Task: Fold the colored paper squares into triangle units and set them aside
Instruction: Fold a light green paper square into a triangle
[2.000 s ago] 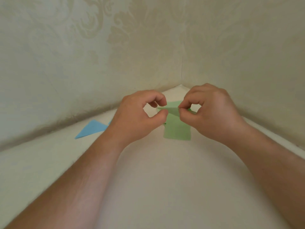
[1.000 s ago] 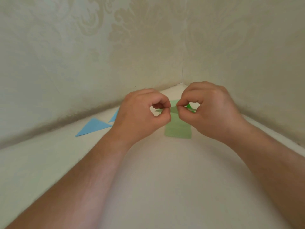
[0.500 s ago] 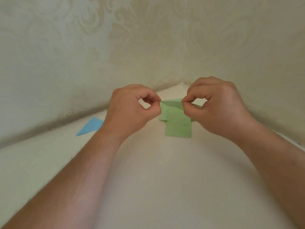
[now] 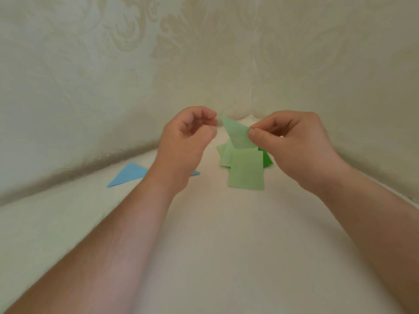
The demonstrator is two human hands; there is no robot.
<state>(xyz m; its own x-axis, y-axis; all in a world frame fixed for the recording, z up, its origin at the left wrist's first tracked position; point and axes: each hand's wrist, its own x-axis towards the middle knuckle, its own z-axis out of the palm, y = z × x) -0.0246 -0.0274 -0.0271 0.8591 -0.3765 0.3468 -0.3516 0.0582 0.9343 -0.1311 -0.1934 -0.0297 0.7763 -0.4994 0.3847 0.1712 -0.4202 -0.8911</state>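
Note:
My right hand (image 4: 292, 146) pinches a folded light green paper triangle (image 4: 237, 133) between thumb and forefinger, holding it up in the air. My left hand (image 4: 186, 141) hovers just left of the triangle's tip with its fingers loosely curled and nothing in them. Below, a small pile of green paper squares (image 4: 246, 171) lies on the white surface, with a darker green piece (image 4: 267, 160) partly under it. A blue folded triangle (image 4: 128, 174) lies to the left, and my left wrist hides part of another blue piece (image 4: 195, 172).
The white surface (image 4: 215, 245) runs into a corner formed by two pale patterned walls (image 4: 252, 91) close behind the papers.
Both hands were pinching the green paper together. My left hand has let go and drawn slightly left, and my right hand now holds the triangle up alone.

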